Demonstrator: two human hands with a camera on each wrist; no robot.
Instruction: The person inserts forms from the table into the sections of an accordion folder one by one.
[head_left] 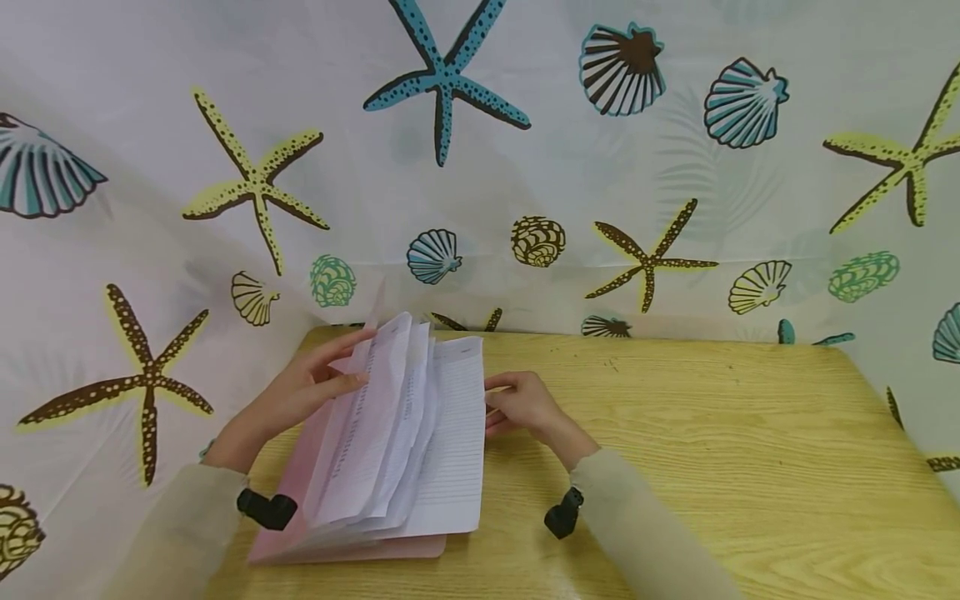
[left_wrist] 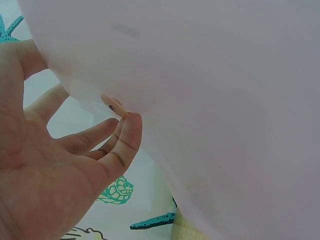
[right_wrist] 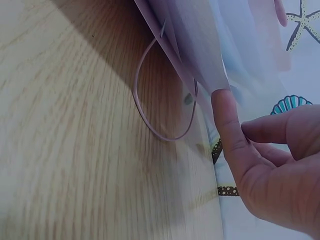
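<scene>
A notebook with a translucent pink cover stands partly open on the table, its white lined sheets fanned out. My left hand grips the raised cover near its upper left edge. In the left wrist view, a fingertip of that hand meets a small tan button on the cover. By the right edge of the sheets is my right hand. One of its fingertips touches a sheet's edge in the right wrist view. A pinkish cord loop hangs from the cover there.
The wooden table extends to the right of the notebook. Behind and at both sides hangs a white cloth printed with starfish and shells. Each wrist wears a small black camera.
</scene>
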